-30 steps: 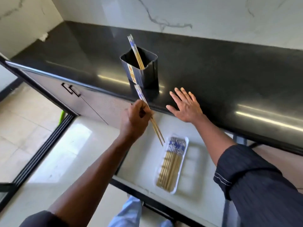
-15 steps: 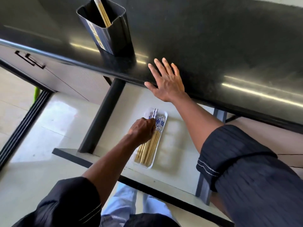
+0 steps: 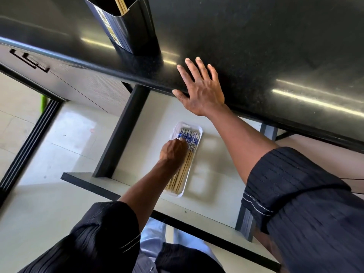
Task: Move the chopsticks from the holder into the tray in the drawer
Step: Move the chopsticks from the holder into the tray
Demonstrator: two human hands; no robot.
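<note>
A black holder [image 3: 126, 26] stands on the dark countertop [image 3: 275, 46] at the top left, with a couple of wooden chopsticks [image 3: 120, 4] still inside. In the open drawer [image 3: 216, 174] below lies a white tray [image 3: 197, 128] holding several chopsticks with blue-patterned ends [image 3: 190, 139]. My left hand [image 3: 173, 150] is down in the tray, its fingers curled on the patterned ends of the chopsticks at the tray's left side. My right hand [image 3: 201, 89] rests flat on the counter's front edge with its fingers spread, holding nothing.
The drawer's black left wall [image 3: 122, 133] and front edge [image 3: 177, 219] frame the pale drawer floor. A closed cabinet front with a black handle [image 3: 29, 60] sits at the left. Pale floor tiles and a dark floor track [image 3: 29, 138] lie beyond it.
My left hand carried a pair of chopsticks from beside the holder down into the tray and now presses them among the others. The view dropped closer to the drawer. My right hand stayed put.
</note>
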